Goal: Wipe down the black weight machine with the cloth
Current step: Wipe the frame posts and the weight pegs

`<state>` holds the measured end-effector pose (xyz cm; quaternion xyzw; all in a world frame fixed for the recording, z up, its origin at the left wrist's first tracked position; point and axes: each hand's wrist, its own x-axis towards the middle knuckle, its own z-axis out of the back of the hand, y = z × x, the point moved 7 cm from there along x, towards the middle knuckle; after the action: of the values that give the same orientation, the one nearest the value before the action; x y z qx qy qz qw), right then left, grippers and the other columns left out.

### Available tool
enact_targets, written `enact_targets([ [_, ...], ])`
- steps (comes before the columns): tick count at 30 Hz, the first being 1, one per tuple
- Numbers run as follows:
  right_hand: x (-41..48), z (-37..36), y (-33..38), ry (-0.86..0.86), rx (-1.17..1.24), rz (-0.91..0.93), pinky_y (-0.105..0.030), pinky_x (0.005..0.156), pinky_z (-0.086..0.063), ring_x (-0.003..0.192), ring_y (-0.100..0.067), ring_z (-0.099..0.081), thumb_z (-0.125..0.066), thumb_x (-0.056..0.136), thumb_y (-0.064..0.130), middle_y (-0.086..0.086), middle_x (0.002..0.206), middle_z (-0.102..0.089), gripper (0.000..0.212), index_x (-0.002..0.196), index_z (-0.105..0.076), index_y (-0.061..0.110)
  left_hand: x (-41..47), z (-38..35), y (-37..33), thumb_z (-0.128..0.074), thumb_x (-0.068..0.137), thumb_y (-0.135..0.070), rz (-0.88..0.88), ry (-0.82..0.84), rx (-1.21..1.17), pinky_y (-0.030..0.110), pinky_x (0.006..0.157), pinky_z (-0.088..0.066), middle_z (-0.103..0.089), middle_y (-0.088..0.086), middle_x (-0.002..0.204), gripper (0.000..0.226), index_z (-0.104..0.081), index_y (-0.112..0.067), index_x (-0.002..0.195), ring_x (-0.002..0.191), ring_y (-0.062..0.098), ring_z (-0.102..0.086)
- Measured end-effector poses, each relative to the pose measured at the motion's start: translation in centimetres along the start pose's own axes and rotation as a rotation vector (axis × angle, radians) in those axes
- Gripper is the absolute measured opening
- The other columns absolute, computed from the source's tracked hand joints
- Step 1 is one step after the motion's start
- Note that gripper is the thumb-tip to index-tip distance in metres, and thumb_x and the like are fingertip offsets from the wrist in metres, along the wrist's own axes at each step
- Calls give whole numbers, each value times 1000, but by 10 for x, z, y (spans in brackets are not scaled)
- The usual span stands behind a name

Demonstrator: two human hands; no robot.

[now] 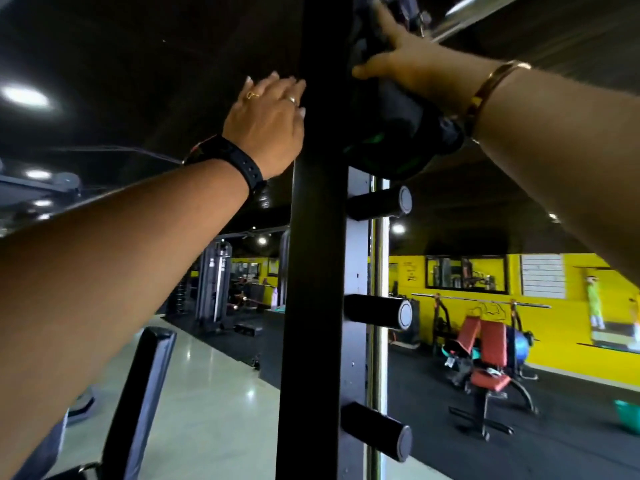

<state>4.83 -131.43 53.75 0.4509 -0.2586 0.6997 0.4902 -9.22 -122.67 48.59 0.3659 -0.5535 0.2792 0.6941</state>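
The black weight machine's upright post (pixel 317 237) runs from top to bottom through the middle of the view. Three black pegs (pixel 377 311) stick out of its right side. My left hand (pixel 266 123) rests against the post's left edge at upper centre, fingers loosely bent and touching it. My right hand (pixel 401 60) reaches higher on the right of the post, index finger stretched upward and thumb spread. It presses a dark cloth (pixel 365 46) against the machine's upper part. Below that hand hangs a dark rounded mass with green marks (pixel 391 140); I cannot tell whether it is cloth or a plate.
A chrome guide rod (pixel 379 341) runs beside the post and a chrome bar (pixel 485 8) crosses the top right. A black padded bench (pixel 145 393) leans at lower left. A red bench (pixel 485 358), a barbell rack and a yellow wall lie to the right.
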Motion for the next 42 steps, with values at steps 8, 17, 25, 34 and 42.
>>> enact_targets([
  [8,-48,3,26,-34,-605,198,-27,85,-47,110,-23,-52,-49,98,27,-8,141,-38,44,141,-44,32,10,-24,-18,-33,102,-22,105,-35,-250,44,120,-12,-37,10,153,47,-38,-9,147,145,27,-26],
  [17,-38,16,27,-32,-818,37,-42,95,-42,122,-36,-47,-50,97,36,-16,137,-48,48,142,-45,23,7,-30,-45,-31,105,-18,136,-81,-618,34,119,-7,-17,15,160,50,-21,-3,152,149,28,-12],
  [25,-68,-13,40,-23,-1007,237,-36,69,-39,115,-34,-46,-53,95,28,-2,139,-40,39,133,-51,37,-16,-46,-51,-33,102,-20,162,-168,-917,30,120,-8,-19,13,160,54,-20,-4,152,149,29,-11],
  [34,-104,-10,10,113,-581,-137,-28,72,-40,92,-20,-51,-57,92,25,-1,110,-51,44,135,-49,27,-38,-44,-55,-30,97,-20,92,-191,-967,35,121,-8,-18,11,160,56,-26,-7,151,150,26,-10],
  [42,-94,-40,-32,-129,447,-345,-29,91,-52,106,-19,-61,-60,93,24,-4,111,-63,25,115,-50,18,-39,-44,-55,-31,96,-22,100,-211,-929,26,117,-5,-18,6,161,57,-26,-10,152,149,22,-8],
])
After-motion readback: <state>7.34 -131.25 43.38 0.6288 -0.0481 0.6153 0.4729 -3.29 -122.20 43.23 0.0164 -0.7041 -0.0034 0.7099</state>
